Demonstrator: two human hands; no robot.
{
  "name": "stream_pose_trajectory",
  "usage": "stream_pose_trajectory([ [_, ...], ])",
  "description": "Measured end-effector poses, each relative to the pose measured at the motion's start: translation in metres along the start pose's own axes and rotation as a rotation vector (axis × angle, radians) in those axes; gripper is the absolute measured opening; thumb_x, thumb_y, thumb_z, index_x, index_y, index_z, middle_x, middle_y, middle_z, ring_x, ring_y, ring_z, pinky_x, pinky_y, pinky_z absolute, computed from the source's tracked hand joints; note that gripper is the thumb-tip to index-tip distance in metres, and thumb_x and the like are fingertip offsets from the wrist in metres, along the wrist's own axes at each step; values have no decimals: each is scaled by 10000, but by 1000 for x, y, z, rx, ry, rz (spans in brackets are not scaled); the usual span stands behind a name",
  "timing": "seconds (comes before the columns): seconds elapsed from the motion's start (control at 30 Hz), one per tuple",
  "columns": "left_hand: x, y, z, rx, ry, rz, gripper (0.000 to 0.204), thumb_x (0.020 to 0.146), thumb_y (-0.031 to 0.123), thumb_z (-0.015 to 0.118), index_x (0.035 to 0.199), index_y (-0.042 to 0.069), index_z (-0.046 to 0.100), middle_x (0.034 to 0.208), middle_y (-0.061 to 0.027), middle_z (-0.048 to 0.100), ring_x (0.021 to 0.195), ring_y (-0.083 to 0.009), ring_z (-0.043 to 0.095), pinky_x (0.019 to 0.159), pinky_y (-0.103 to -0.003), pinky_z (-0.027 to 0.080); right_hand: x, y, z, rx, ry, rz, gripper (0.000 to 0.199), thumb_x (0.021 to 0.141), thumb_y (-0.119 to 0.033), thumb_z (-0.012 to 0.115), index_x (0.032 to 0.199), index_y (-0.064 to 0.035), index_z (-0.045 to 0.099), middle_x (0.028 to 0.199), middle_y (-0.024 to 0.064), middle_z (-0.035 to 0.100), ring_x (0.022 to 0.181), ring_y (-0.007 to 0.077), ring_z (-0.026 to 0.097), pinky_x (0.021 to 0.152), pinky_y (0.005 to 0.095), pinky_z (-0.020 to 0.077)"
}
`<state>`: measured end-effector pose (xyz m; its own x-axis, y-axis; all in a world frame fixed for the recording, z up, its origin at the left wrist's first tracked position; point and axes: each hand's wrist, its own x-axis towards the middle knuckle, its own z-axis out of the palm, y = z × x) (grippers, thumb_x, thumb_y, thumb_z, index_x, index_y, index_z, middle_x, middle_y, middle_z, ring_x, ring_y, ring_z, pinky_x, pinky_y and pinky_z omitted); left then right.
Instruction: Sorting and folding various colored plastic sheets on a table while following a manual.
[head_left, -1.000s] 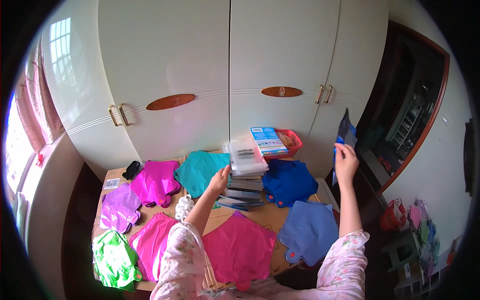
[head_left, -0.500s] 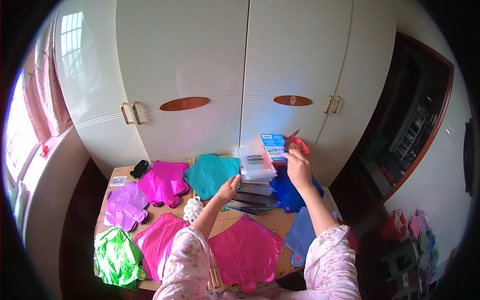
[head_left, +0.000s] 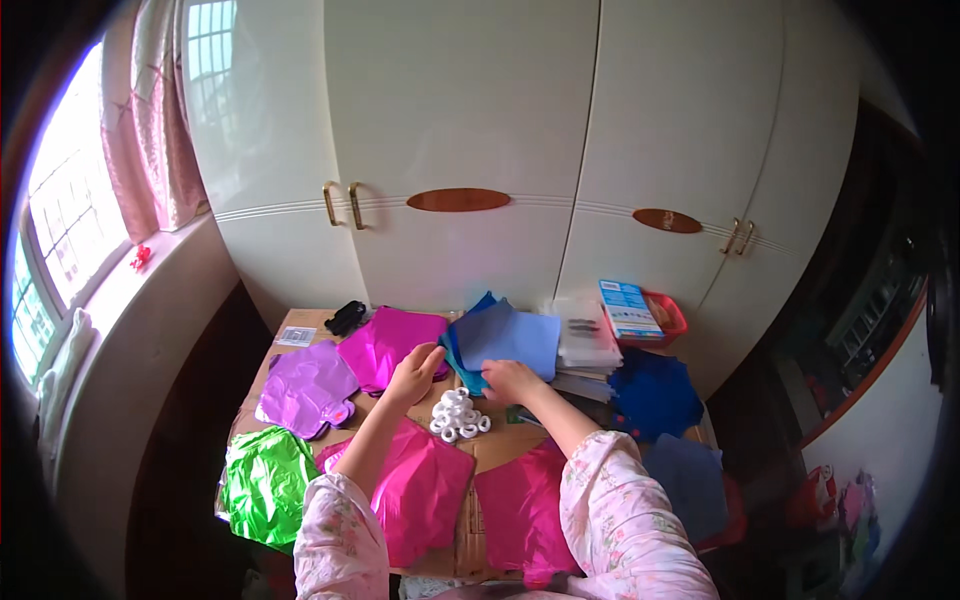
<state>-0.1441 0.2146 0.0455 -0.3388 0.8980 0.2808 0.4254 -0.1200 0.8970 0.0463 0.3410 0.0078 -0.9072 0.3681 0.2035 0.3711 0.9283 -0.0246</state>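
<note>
A slate-blue foil sheet lies tilted over teal foil, with a dark blue corner showing behind it. My right hand has its fingers curled at the sheet's lower edge and closed on it. At the teal foil's left side is my left hand, fingers bent together in front of a magenta foil piece; whether anything is between them is hidden. Just below and between the hands sits a heap of small white rings.
Cardboard covers the table. Purple foil, green foil, pink foil and dark blue foil lie around. Clear plastic cases, a blue-and-white package and a red basket stand back right, before the wardrobe.
My hands have left the clear cases and the package and moved left to the teal foil. Slate-blue and dark blue foil now shows over it. The view has turned left.
</note>
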Motion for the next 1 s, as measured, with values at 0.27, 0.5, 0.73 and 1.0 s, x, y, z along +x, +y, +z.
stream_pose_trajectory([
  [0.27, -10, -21, 11, 128, -130, -19, 334, 827, 286, 618, 1030, 20, 620, 946, -181, 645, 841, -309, 635, 753, -357, 494, -1, 16, 23, 287, 42, 131, 181, 776, -215, 641, 856, -58, 682, 952, 110, 631, 882, 290, 616, 777, 390, 495],
  [0.5, -4, -32, 34, 466, -234, 135, 372, 791, 305, 609, 1039, 28, 626, 1022, -192, 618, 978, -350, 579, 871, -408, 454, 4, 13, 14, 545, 84, 486, 214, 684, -238, 746, 750, -45, 681, 721, 110, 662, 651, 249, 632, 611, 337, 482],
  [0.73, 3, -37, 55, 620, -255, 283, 420, 854, 368, 539, 1121, 46, 579, 1078, -169, 609, 1046, -371, 552, 945, -474, 388, 5, 21, 14, 768, 133, 659, 242, 640, -223, 806, 716, -39, 667, 648, 52, 648, 582, 120, 574, 561, 294, 451],
  [1.0, 22, -39, 65, 707, -528, 6, 447, 927, 427, 389, 1212, 109, 521, 1247, -121, 537, 1232, -297, 437, 1019, -581, 263, 10, 61, 35, 984, 272, 776, 186, 717, -170, 753, 702, -33, 629, 632, -12, 574, 593, 85, 481, 516, 296, 384],
])
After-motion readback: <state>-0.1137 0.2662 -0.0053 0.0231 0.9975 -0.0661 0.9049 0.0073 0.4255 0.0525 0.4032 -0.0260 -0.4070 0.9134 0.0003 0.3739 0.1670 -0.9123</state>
